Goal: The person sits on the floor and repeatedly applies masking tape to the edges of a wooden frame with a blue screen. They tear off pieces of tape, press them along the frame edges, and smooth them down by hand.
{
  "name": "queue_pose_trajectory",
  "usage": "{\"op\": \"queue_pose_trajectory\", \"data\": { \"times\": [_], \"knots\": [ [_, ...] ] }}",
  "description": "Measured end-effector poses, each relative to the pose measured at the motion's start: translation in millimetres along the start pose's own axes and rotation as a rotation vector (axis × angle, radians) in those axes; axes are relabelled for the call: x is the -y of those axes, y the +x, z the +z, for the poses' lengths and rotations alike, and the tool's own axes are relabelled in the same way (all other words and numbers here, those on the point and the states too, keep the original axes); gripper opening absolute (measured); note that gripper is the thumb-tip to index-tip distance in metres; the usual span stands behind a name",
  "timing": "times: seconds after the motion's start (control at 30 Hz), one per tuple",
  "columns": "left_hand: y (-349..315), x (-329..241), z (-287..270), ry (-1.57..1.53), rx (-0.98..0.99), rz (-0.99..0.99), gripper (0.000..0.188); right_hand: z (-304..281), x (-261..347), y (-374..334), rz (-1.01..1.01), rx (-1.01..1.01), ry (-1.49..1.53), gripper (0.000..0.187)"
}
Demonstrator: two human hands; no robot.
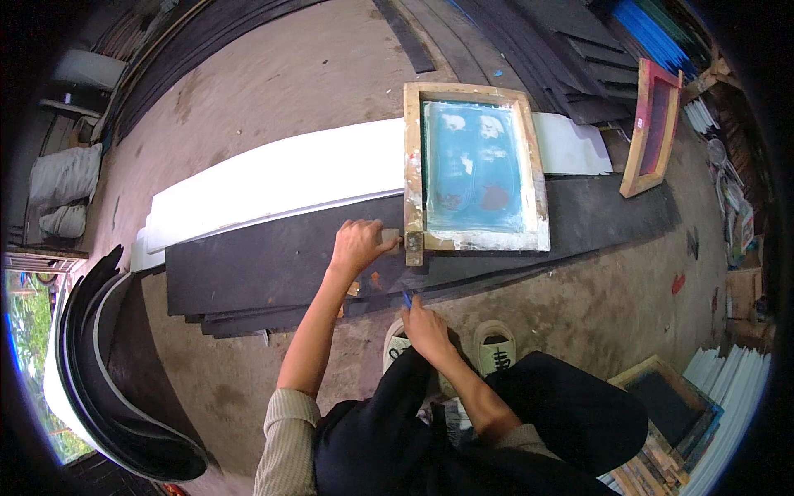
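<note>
A wooden-framed printing screen (538, 178) with blue mesh lies across a white sheet (281, 178) and dark grey sheets (248, 269) on the floor. At its lower left corner a short wooden block (414, 250) sticks out toward me. Beside this block my left hand (357, 245) is closed, with a small brownish flat piece (389, 236) between thumb and forefinger. Nearer to me, in front of the dark sheets, my right hand (427, 329) is closed round a slim blue tool (406, 299); the fingers hide most of it, so its kind is unclear.
Another screen with a reddish frame (650, 128) stands tilted at the right. Curved black sheets (87, 355) rise at the left. Stacks of dark sheets (546, 58) lie at the back; more frames (662, 405) and white sheets (736, 397) are at the lower right. My shoes (495, 347) are close by.
</note>
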State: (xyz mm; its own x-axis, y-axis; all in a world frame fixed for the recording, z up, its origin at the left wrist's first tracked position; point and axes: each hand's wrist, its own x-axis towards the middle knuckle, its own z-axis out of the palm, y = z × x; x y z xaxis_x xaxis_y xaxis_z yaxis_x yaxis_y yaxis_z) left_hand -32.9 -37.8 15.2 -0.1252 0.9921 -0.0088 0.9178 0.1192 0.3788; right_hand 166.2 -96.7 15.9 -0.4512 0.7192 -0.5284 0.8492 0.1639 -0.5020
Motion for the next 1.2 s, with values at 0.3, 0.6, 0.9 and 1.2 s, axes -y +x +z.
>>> {"op": "queue_pose_trajectory", "data": {
  "times": [0.3,0.6,0.9,1.2],
  "knots": [
    [-31.3,56.2,-15.7,-0.283,-0.186,-0.112,0.024,25.2,10.1,60.4,-0.396,-0.359,-0.296,0.025],
    [-71.2,59.5,5.1,0.093,-0.258,0.056,0.02,8.9,-17.8,66.3,-0.894,-0.382,-0.45,0.018],
    [-6.5,-0.6,-21.4,-0.243,-0.028,0.105,0.032,-249.2,-109.2,47.1,-0.363,-0.096,-0.703,0.032],
    [41.2,-26.3,28.9,-0.151,0.215,0.137,0.032,-215.7,-226.0,85.6,-0.362,-0.296,-0.146,0.026]
  ]
}}
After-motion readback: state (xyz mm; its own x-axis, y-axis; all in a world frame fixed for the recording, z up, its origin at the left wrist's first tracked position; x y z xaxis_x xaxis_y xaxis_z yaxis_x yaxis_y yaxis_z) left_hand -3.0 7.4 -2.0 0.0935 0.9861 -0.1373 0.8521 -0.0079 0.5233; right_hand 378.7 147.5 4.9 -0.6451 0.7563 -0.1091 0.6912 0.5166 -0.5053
